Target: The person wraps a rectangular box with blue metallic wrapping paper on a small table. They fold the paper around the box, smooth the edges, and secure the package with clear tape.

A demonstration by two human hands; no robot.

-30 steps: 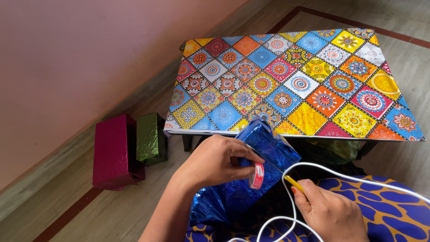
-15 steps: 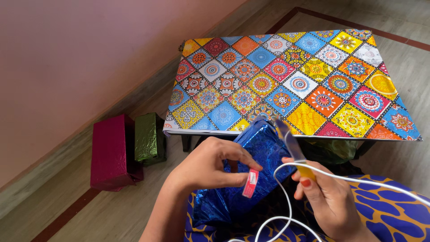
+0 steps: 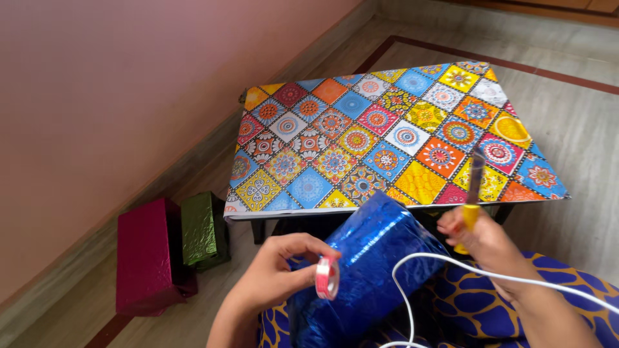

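the left hand (image 3: 274,274) pinches a small roll of tape (image 3: 327,278), pink-rimmed, between thumb and fingertips, and holds it just beside the near left face of the blue foil-wrapped box (image 3: 374,270). half a second ago the roll sat against the box's foil; now it has come off to the side, so the strip looks already cut free of the roll. the box rests on the person's lap, tilted, its upper end toward the near edge of the low table (image 3: 387,138) with the patterned, many-coloured top.

the right hand (image 3: 487,241) is closed around the yellow handle of a small cutter (image 3: 474,193), blade pointing up. a second ago that hand was low beside the box with the tool near the tape; it has since lifted clear to the right, over the table's near right corner. a white cable (image 3: 451,263) crosses the lap in front of it.

on the floor off the table's left edge a maroon wrapped box (image 3: 145,254) and a green wrapped box (image 3: 203,229) lie side by side, touching, as before.
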